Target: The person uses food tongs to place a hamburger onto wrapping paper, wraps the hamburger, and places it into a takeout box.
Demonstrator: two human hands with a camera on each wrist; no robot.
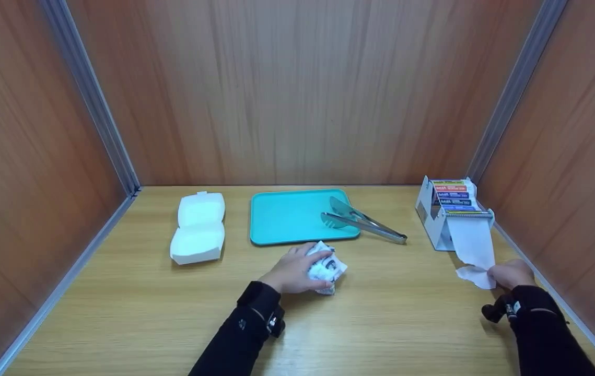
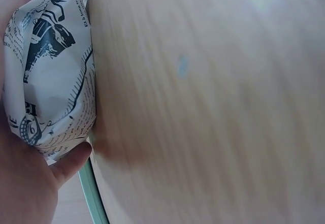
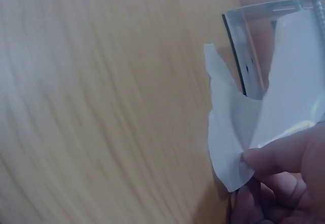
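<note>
My left hand [image 1: 297, 271] grips a paper-wrapped bundle [image 1: 324, 267] on the table, just in front of the turquoise tray [image 1: 287, 216]. In the left wrist view, the wrapper [image 2: 56, 76] is white with black newspaper-style print and drawings; what is inside is hidden. At the right, my right hand [image 1: 512, 274] pinches the loose end of a white paper strip [image 1: 469, 243] between thumb and finger. That strip hangs from the front of a label dispenser [image 1: 435, 227]. Its torn, curled end [image 3: 223, 127] shows in the right wrist view, with the upper part still running to the dispenser.
Metal tongs [image 1: 370, 225] lie with their tips on the tray and their handle end over the table. An open white clamshell box [image 1: 198, 230] stands on the left. Coloured label rolls [image 1: 454, 196] sit in the dispenser, near the right wooden wall [image 1: 569, 156].
</note>
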